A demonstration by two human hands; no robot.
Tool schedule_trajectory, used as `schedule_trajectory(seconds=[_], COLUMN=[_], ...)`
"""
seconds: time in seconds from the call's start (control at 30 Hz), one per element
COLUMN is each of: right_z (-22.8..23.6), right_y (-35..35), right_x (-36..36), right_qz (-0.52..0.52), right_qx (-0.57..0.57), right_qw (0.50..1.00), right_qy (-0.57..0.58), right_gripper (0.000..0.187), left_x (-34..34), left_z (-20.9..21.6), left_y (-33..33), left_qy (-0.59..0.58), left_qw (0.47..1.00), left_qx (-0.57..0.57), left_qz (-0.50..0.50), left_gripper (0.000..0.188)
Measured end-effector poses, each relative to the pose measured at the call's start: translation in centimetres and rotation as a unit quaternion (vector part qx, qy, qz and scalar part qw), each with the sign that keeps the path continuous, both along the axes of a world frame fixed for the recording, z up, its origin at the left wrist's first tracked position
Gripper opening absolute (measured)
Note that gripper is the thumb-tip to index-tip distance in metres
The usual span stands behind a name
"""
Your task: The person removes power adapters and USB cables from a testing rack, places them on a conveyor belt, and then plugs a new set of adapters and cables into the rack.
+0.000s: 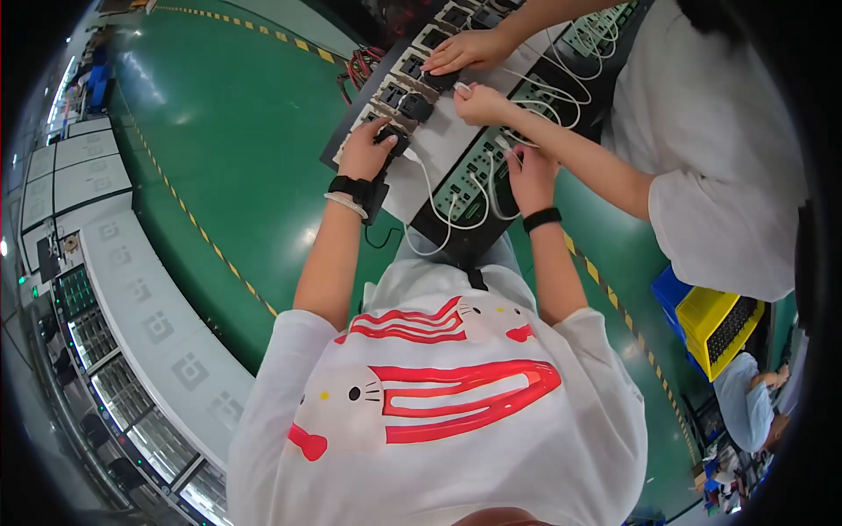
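Note:
My left hand (364,156) is closed round a black block-shaped adapter (394,138) at the near end of a row of similar blocks. A white cable (422,167) runs from near this adapter to the green port panel (455,182). Over the panel's right side, my right hand (532,181) pinches a white cable plug (503,143); its fingertips are partly hidden. Just beyond, a co-worker's one hand (472,51) presses on another black adapter (440,81), and their other hand (482,106) holds a white plug (461,87).
Several white cables (561,92) loop across the panels on the right side of the bench (406,195). The co-worker's white sleeve (697,210) is close at right. Red wires (361,66) bunch beyond the bench's left edge. A yellow crate (719,324) stands at lower right.

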State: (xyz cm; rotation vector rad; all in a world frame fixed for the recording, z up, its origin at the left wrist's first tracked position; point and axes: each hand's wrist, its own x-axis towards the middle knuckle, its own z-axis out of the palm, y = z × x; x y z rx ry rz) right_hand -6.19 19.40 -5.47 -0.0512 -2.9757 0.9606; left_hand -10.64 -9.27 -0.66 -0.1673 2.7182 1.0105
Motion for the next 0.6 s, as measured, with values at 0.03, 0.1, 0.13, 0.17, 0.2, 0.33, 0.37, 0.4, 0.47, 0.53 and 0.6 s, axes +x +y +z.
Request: schedule_trajectory(seconds=[0.03,0.1,0.13,0.17,0.2,0.33,0.37,0.4,0.47,0.53,0.6], right_z=[0.1,1.3,2.2,2.7,3.3,2.1,1.9,1.6,1.1,1.5,1.6], right_y=[-0.5,-1.7,-2.1,-2.7,-3.2,-6.2,-6.9,-7.4,-7.7,-8.6,-9.4], right_x=[0.3,1.5,1.8,1.5,0.8,-2.7,-3.9,-4.8,-5.6,-5.8,-5.6], right_qz=[0.002,-0.077,-0.085,-0.083,-0.040,0.083,0.088,0.057,0.024,0.034,0.064], right_qx=[-0.087,-0.271,-0.352,-0.354,-0.373,-0.311,-0.311,-0.312,-0.314,-0.309,-0.282], right_qw=[0.991,0.959,0.926,0.925,0.920,0.942,0.942,0.940,0.935,0.937,0.945], right_qy=[0.100,-0.034,-0.109,-0.114,-0.112,-0.090,-0.091,-0.127,-0.163,-0.160,-0.151], right_gripper=[0.020,0.022,0.025,0.025,0.027,0.035,0.035,0.038,0.040,0.044,0.043], left_x=[-0.2,-0.6,-1.0,-1.7,-2.5,-5.2,-5.4,-5.4,-5.3,-5.2,-5.1], left_z=[0.0,-0.4,-0.2,-0.1,0.3,0.6,0.0,-0.1,-0.2,-0.3,-0.2], left_y=[-0.3,-0.9,-0.7,-0.3,0.5,3.0,3.1,3.3,3.6,3.3,3.2], left_qy=[0.006,0.055,0.052,0.059,0.068,0.059,0.032,0.031,0.039,0.020,0.037], left_qw=[0.999,0.995,0.995,0.997,0.997,0.995,0.999,0.999,0.999,1.000,0.999], left_qx=[-0.036,-0.062,-0.064,-0.038,-0.009,-0.072,-0.037,-0.039,-0.015,-0.003,-0.009], left_qz=[-0.015,-0.056,-0.053,-0.040,-0.029,-0.035,-0.012,-0.013,-0.015,0.002,-0.002], left_gripper=[0.043,0.045,0.045,0.045,0.045,0.038,0.032,0.032,0.030,0.031,0.030])
